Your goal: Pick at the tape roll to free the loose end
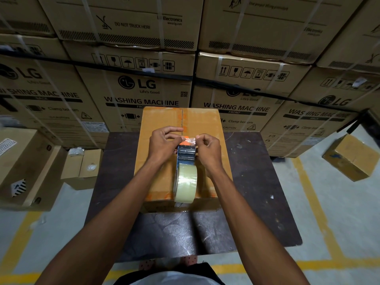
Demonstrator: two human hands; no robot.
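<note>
A closed brown cardboard box (162,120) stands on a dark table (257,182) in front of me. A tape dispenser (186,155) with a roll of clear tape (185,183) lies on top of the box along its centre seam. My left hand (162,144) and my right hand (207,148) meet at the dispenser's front end. Both pinch the loose end of the tape (190,140) just above the serrated orange blade, left fingers from the left, right fingers from the right.
Stacked washing machine cartons (144,89) form a wall right behind the table. Open cartons (82,167) sit on the floor at the left, a small box (351,156) at the right. Yellow lines mark the grey floor (329,223).
</note>
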